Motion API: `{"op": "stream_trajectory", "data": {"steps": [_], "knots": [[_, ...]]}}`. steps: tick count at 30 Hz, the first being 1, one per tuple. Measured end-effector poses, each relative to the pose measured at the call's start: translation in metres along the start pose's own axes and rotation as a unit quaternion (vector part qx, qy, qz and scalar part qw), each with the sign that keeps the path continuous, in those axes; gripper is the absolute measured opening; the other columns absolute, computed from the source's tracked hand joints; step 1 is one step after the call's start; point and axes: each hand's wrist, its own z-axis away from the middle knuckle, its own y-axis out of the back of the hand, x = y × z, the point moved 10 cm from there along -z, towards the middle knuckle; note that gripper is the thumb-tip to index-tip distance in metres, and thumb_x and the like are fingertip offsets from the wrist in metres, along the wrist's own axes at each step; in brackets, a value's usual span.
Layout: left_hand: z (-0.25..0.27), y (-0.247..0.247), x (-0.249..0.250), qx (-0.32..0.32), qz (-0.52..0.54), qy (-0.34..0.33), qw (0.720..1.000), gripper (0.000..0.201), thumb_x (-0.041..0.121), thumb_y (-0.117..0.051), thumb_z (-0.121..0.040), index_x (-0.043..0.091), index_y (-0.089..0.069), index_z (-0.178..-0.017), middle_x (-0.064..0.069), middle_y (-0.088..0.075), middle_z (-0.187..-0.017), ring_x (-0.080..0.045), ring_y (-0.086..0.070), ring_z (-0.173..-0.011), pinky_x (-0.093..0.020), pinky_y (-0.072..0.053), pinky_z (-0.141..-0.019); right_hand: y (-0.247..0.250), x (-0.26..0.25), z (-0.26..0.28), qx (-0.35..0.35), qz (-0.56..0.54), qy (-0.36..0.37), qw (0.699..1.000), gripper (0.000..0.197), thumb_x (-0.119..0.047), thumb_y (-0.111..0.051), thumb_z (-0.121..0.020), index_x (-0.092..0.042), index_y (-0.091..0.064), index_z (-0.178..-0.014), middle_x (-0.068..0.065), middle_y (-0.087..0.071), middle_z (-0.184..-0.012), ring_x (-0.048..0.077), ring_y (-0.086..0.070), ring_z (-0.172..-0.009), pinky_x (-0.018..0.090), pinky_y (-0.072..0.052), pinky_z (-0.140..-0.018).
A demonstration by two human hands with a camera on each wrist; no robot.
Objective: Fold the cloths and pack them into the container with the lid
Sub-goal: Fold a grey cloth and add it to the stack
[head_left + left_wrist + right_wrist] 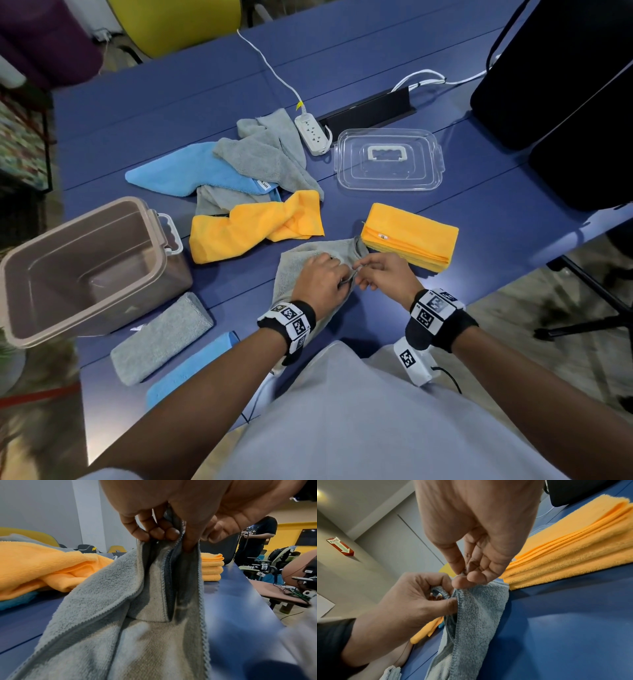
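Observation:
A grey cloth (pixel 298 267) lies near the table's front edge, its hem lifted between both hands. My left hand (pixel 320 279) grips the gathered edge of the grey cloth (pixel 154 601) with curled fingers (pixel 154 532). My right hand (pixel 376 270) pinches a corner of the grey cloth (pixel 476 615) between thumb and forefinger, right beside my left hand (pixel 412 599). The brown container (pixel 85 267) stands open and hollow at the left. Its clear lid (pixel 388 159) lies flat at the back right. A folded orange cloth (pixel 411 236) sits just right of my hands.
Folded grey (pixel 161 337) and blue (pixel 191 370) cloths lie at the front left. A loose pile of orange (pixel 257 226), blue (pixel 191 171) and grey (pixel 267 150) cloths sits mid-table. A white power strip (pixel 311 132) and cable lie behind it. A black object (pixel 565 85) fills the right.

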Motion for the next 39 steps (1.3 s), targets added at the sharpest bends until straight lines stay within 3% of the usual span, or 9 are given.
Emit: {"op": "stream_trajectory", "data": {"steps": [5,9,13,17,19,23,30,35,39], "knots": [[0.015,0.0,-0.039,0.014,0.171,0.123,0.977,0.02,0.031,-0.064,-0.087,0.015,-0.065,-0.075,0.004,-0.062,-0.076,-0.013,-0.052,-0.083,-0.031,-0.044,-0.08,0.011,0.005,-0.001,0.027,0.074,0.027,0.997,0.022,-0.025,-0.068,-0.087,-0.007,-0.068,-0.076,0.006,-0.07,-0.063,0.011,-0.063,-0.052,0.018,-0.048,-0.055],[0.059,0.006,-0.112,0.088,0.275,0.287,0.913,0.017,0.018,-0.05,-0.097,0.012,-0.066,-0.092,-0.006,-0.067,-0.08,-0.027,-0.062,-0.074,-0.034,-0.047,-0.069,0.033,0.027,-0.007,0.051,0.192,0.026,0.98,0.025,-0.032,-0.068,-0.086,-0.015,-0.062,-0.069,0.004,-0.069,-0.061,0.016,-0.067,-0.062,0.027,-0.052,-0.066],[0.124,-0.008,-0.185,0.075,0.309,0.43,0.845,0.032,0.01,-0.048,-0.09,0.032,-0.05,-0.113,-0.007,-0.066,-0.092,-0.028,-0.064,-0.076,-0.038,-0.052,-0.072,0.053,0.043,-0.008,0.068,0.244,0.027,0.967,0.014,-0.02,-0.064,-0.087,-0.011,-0.06,-0.077,0.009,-0.069,-0.062,0.021,-0.065,-0.061,0.039,-0.055,-0.076],[0.168,-0.025,-0.219,0.068,0.391,0.513,0.761,0.016,-0.003,-0.06,-0.084,0.005,-0.059,-0.097,-0.014,-0.063,-0.075,-0.024,-0.057,-0.055,-0.027,-0.05,-0.051,0.054,0.03,-0.004,0.061,0.229,0.053,0.97,0.004,-0.016,-0.061,-0.088,-0.014,-0.059,-0.089,0.004,-0.069,-0.062,0.01,-0.065,-0.054,0.022,-0.05,-0.062],[0.174,-0.028,-0.217,0.052,0.402,0.522,0.75,0.014,-0.004,-0.066,-0.081,0.005,-0.056,-0.08,-0.012,-0.056,-0.066,-0.019,-0.051,-0.05,-0.02,-0.044,-0.041,0.048,0.019,-0.005,0.048,0.223,0.065,0.972,0.006,-0.014,-0.06,-0.089,-0.014,-0.059,-0.095,0.003,-0.07,-0.062,0.003,-0.064,-0.051,0.009,-0.044,-0.052],[0.161,-0.042,-0.189,-0.009,0.465,0.5,0.731,0.025,-0.002,-0.066,-0.084,0.01,-0.047,-0.073,-0.008,-0.05,-0.055,-0.01,-0.046,-0.036,-0.019,-0.04,-0.039,0.041,0.005,-0.012,0.043,0.216,0.066,0.973,0.007,-0.013,-0.06,-0.089,-0.014,-0.059,-0.096,0.004,-0.07,-0.061,0.005,-0.065,-0.053,0.005,-0.043,-0.051],[0.087,-0.022,-0.144,0.019,0.586,0.419,0.693,0.017,0.011,-0.054,-0.097,0.007,-0.052,-0.081,-0.001,-0.049,-0.049,-0.012,-0.044,-0.04,-0.024,-0.037,-0.043,0.036,0.015,-0.017,0.034,0.235,0.044,0.97,0.012,-0.015,-0.063,-0.088,-0.012,-0.061,-0.099,0.001,-0.07,-0.061,0.015,-0.069,-0.063,0.019,-0.048,-0.062],[0.048,0.014,-0.13,0.022,0.589,0.354,0.726,0.011,0.004,-0.06,-0.092,0.007,-0.052,-0.085,-0.003,-0.051,-0.063,-0.012,-0.048,-0.05,-0.025,-0.041,-0.046,0.043,0.031,-0.012,0.048,0.226,0.024,0.973,0.009,-0.013,-0.063,-0.088,-0.011,-0.062,-0.097,0.004,-0.07,-0.063,0.019,-0.068,-0.062,0.017,-0.045,-0.055],[0.087,-0.004,-0.15,0.011,0.511,0.431,0.744,0.031,-0.011,-0.063,-0.081,0.009,-0.043,-0.067,-0.009,-0.048,-0.05,-0.016,-0.047,-0.039,-0.025,-0.039,-0.04,0.054,0.045,-0.012,0.06,0.217,0.007,0.974,0.008,-0.012,-0.062,-0.086,-0.011,-0.062,-0.094,0.005,-0.07,-0.063,0.02,-0.066,-0.058,0.022,-0.048,-0.056]]}}
